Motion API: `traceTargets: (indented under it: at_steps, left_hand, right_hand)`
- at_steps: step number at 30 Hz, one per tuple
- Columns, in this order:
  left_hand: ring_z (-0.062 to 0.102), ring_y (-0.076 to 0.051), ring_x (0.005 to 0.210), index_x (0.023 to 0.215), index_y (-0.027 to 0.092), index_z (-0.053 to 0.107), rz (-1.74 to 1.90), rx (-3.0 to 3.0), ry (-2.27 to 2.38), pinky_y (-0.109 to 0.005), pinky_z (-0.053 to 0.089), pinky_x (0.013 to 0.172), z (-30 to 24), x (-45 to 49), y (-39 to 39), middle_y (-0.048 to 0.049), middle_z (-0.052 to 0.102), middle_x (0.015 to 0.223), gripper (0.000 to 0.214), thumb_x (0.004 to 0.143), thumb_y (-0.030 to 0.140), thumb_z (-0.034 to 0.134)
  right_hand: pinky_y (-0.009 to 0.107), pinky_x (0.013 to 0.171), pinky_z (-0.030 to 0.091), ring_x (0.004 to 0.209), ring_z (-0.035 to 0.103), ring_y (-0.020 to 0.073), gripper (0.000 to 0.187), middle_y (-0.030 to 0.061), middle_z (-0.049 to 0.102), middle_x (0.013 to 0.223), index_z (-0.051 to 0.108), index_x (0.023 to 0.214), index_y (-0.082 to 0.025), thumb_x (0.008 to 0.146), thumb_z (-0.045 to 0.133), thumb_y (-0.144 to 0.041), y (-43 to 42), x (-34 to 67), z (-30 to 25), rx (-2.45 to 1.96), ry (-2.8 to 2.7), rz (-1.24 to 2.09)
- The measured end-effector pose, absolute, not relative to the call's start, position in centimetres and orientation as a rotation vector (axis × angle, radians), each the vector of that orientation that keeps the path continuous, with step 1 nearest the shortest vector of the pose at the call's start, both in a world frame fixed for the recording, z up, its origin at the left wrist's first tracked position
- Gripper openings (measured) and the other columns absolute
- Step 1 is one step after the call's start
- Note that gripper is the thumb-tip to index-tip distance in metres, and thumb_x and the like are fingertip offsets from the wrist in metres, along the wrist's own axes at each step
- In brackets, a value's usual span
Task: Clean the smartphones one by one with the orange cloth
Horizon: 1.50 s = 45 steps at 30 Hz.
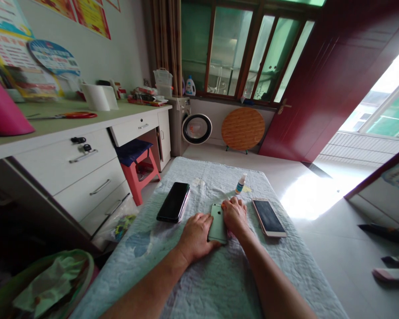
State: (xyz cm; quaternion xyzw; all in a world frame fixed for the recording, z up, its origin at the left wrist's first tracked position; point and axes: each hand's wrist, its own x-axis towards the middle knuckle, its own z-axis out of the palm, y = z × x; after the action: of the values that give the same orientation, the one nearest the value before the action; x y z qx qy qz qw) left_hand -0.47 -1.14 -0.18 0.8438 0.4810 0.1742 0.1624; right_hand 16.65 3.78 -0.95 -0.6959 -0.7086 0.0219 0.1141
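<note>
A smartphone (218, 226) with a pale green-looking back and an apple logo lies face down on the quilted cloth. My left hand (197, 235) grips its left side, the thumb along the lower edge and the fingers on the upper left side. At the phone's upper right edge, my right hand (235, 215) is closed with curled fingers. A small orange bit shows at its fingertips; what it is I cannot make out. Left of my hands rests a stack of phones with a black screen (174, 201) on top. A rose-gold phone (269, 217) lies to the right, screen up. Beyond my right hand stands a small spray bottle (241, 184).
A light blue quilted cloth (252, 283) covers the table. Along the left runs a desk (126, 116) with scissors (76, 115) and paper rolls (98, 97). A red stool (138, 170) stands under it. At lower left is a bin (89, 266). Behind are a washing machine (179, 122) and a round wooden board (243, 128).
</note>
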Motion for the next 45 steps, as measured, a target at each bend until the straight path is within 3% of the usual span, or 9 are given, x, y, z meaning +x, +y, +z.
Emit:
traceTargets:
  at_steps: [12, 21, 29, 36, 40, 45]
  left_hand:
    - [0.053, -0.033, 0.11, 0.115, 0.02, 0.06, 0.465, 2.419, 1.377, -0.044, 0.041, 0.098, 0.1, -0.6, -1.2, -0.0099, 0.063, 0.117, 0.061, 0.072, 0.062, 0.07]
    - [0.054, -0.034, 0.111, 0.119, 0.02, 0.059, 0.496, 2.359, 1.417, -0.044, 0.041, 0.1, 0.0, -0.5, -1.3, -0.0104, 0.062, 0.118, 0.066, 0.067, 0.058, 0.076]
    - [0.055, -0.033, 0.113, 0.12, 0.021, 0.047, 0.569, 2.255, 1.532, -0.046, 0.042, 0.1, -0.9, -0.1, -1.4, -0.0099, 0.058, 0.116, 0.075, 0.06, 0.05, 0.083]
    - [0.048, -0.037, 0.126, 0.141, 0.019, 0.016, 0.651, 2.157, 1.527, -0.048, 0.04, 0.105, -1.9, 0.0, -1.2, -0.0179, 0.047, 0.136, 0.114, 0.053, 0.04, 0.086]
    - [0.048, -0.036, 0.125, 0.144, 0.021, 0.013, 0.653, 2.2, 1.504, -0.049, 0.04, 0.104, -2.2, -0.1, -1.2, -0.0162, 0.049, 0.135, 0.113, 0.057, 0.042, 0.082]
    - [0.042, -0.039, 0.131, 0.146, 0.021, 0.021, 0.539, 2.26, 1.493, -0.052, 0.033, 0.109, -2.0, -0.2, -1.3, -0.0173, 0.045, 0.141, 0.104, 0.063, 0.052, 0.077]
  right_hand:
    - [0.032, 0.081, 0.029, 0.096, 0.045, 0.022, 0.027, 0.0075, 0.056, 0.103, 0.07, 0.103, -0.026, 0.097, 0.044, -0.031, 6.2, 15.0, -0.2, -1.916, -2.233, 0.268]
    - [0.03, 0.081, 0.03, 0.095, 0.044, 0.0197, 0.024, 0.005, 0.056, 0.103, 0.072, 0.098, -0.028, 0.094, 0.048, -0.023, 5.7, 14.9, 0.0, -1.734, -2.357, 0.241]
    - [0.03, 0.083, 0.03, 0.096, 0.043, 0.0185, 0.025, 0.0039, 0.056, 0.101, 0.073, 0.102, -0.031, 0.097, 0.049, -0.028, 3.3, 15.3, 0.7, -1.569, -2.5, 0.281]
    - [0.031, 0.084, 0.03, 0.093, 0.043, 0.0185, 0.024, 0.0025, 0.056, 0.095, 0.075, 0.1, -0.036, 0.093, 0.054, -0.025, 0.6, 15.5, 1.4, -1.415, -2.571, 0.438]
    - [0.03, 0.086, 0.031, 0.093, 0.044, 0.018, 0.025, 0.0017, 0.057, 0.093, 0.074, 0.1, -0.036, 0.093, 0.053, -0.025, -0.1, 15.7, 1.9, -1.371, -2.555, 0.499]
    - [0.029, 0.081, 0.032, 0.091, 0.046, 0.0185, 0.026, 0.0038, 0.058, 0.092, 0.072, 0.09, -0.026, 0.097, 0.047, -0.029, 0.7, 16.8, 1.2, -1.64, -2.334, 0.276]
